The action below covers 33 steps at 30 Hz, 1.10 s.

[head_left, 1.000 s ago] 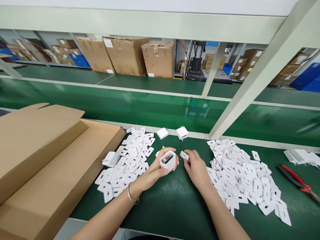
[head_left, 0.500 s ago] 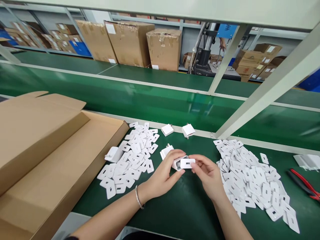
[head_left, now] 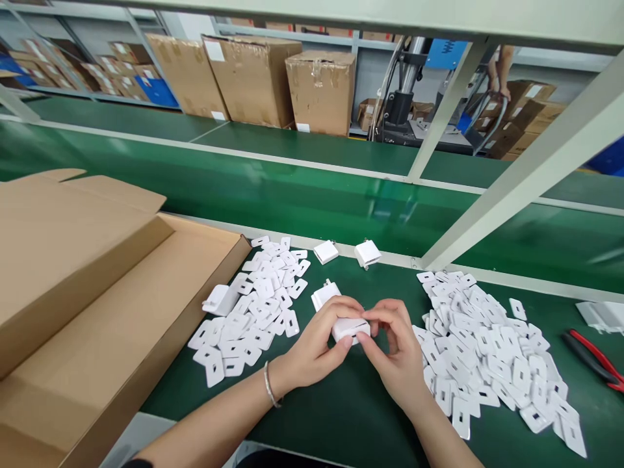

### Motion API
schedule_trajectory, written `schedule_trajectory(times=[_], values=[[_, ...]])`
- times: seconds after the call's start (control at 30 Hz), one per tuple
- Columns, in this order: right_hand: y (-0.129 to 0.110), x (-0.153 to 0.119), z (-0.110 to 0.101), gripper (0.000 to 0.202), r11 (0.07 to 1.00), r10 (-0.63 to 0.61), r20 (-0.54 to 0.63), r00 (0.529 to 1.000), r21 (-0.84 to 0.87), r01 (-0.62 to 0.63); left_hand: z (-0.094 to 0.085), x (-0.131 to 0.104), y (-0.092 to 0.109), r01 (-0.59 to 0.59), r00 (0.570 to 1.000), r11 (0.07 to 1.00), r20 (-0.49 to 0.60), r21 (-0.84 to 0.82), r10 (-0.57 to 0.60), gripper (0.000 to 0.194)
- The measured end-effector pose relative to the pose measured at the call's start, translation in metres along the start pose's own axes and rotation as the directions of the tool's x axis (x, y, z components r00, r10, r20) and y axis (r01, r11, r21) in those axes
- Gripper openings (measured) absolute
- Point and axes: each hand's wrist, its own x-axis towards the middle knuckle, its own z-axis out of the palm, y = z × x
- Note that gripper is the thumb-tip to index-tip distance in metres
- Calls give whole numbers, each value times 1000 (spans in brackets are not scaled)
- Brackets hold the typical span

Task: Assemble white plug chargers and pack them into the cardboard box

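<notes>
My left hand [head_left: 314,341] is closed around a white charger housing [head_left: 347,329], whose end faces me. At that end, the thumb and fingers of my right hand [head_left: 397,348] pinch a white cover plate [head_left: 359,330] against the opening; whether it is fully seated I cannot tell. Just behind my left fingers lies another white charger [head_left: 325,294]. Farther back, two more white chargers, one on the left [head_left: 325,251] and one on the right [head_left: 367,253], rest near the rail. Loose slotted cover plates form a left pile [head_left: 266,305] and a right pile [head_left: 492,344].
An open cardboard box [head_left: 209,266] stands on the left. Red-and-black pliers [head_left: 592,357] and white housings [head_left: 602,316] lie at the far right. A slanted white post [head_left: 517,169] crosses the right side. Beyond the green divider are large cartons [head_left: 319,91] and another person's hands [head_left: 498,84].
The cover plate has gone from sticking out beside the housing's open end to lying against it. My right hand has shifted slightly left. In the background, another person's hands have moved right.
</notes>
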Motion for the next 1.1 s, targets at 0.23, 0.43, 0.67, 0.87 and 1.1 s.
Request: schedule_trajectory(times=[0.23,0.43,0.67,0.87,1.1], values=[[11,2,5,42,944,193,167,967,238,-229,-1,-2,-1,-9,1000,1000,-1,28,9,28],[12,4,7,41,943,171,182,968,255,-214,-2,-4,-2,-14,1000,994,23,104,12,32],[8,1,4,38,988,60,41,997,140,-65,-10,4,-8,-62,995,955,88,292,37,50],[3,3,-1,35,994,-73,16,997,-84,74,-8,5,-3,-65,997,973,60,220,53,42],[5,3,-4,36,980,-73,134,988,-174,96,-1,-2,-9,-4,1000,992,29,125,1,41]])
